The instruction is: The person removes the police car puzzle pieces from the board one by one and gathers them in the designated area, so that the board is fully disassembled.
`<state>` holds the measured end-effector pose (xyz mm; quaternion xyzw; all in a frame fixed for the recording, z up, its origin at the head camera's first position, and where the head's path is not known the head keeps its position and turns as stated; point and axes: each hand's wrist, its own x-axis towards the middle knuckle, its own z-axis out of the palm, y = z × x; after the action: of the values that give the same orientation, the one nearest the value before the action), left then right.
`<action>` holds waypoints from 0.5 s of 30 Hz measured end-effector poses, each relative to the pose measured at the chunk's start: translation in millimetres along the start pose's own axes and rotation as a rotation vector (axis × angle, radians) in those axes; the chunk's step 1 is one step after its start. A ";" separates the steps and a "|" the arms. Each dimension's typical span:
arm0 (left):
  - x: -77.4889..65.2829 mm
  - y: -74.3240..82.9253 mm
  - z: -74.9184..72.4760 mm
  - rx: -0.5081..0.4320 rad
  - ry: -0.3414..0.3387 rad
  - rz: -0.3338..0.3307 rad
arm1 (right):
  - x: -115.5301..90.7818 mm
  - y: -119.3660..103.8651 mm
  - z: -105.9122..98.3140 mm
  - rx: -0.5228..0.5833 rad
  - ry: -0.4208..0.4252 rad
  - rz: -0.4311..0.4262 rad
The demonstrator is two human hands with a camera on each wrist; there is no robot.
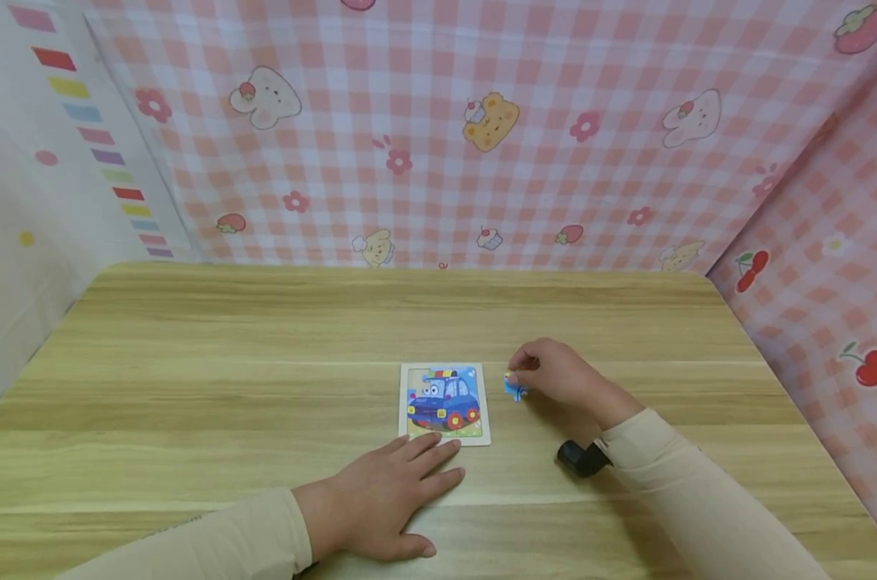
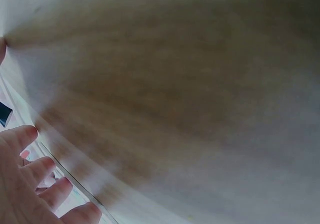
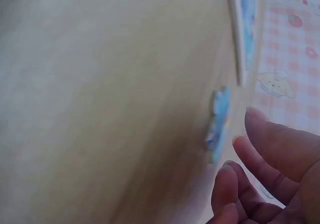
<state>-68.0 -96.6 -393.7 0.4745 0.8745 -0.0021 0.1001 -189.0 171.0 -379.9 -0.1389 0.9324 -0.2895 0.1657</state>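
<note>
A small square puzzle board (image 1: 444,403) showing a blue cartoon car lies on the wooden table (image 1: 264,346). My left hand (image 1: 409,471) lies flat just in front of it, straight fingers (image 2: 30,179) touching its near edge. A loose blue puzzle piece (image 1: 514,388) lies on the table right of the board. My right hand (image 1: 554,374) hovers beside it, loosely curled. In the right wrist view the piece (image 3: 218,124) sits apart from the fingertips (image 3: 270,139), with the board (image 3: 243,28) beyond.
Pink checked cloth with cartoon animals (image 1: 481,137) walls in the table at the back and right. A pale sheet with coloured stripes (image 1: 83,121) hangs on the left. A black wrist camera (image 1: 581,457) sits under my right sleeve.
</note>
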 end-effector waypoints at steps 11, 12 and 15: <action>1.5 -0.7 -0.8 -0.004 -0.018 0.000 | 3.5 -18.3 7.9 0.022 0.111 -0.089; 1.6 -0.8 -0.8 -0.004 -0.019 -0.001 | 4.0 -20.2 9.3 0.028 0.115 -0.092; 1.8 -1.2 -0.8 -0.005 -0.022 -0.001 | 6.4 -27.5 13.4 0.040 0.117 -0.099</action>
<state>-70.0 -95.6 -393.3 0.4740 0.8735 -0.0054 0.1108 -185.1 140.3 -375.7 -0.1646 0.9266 -0.3233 0.0993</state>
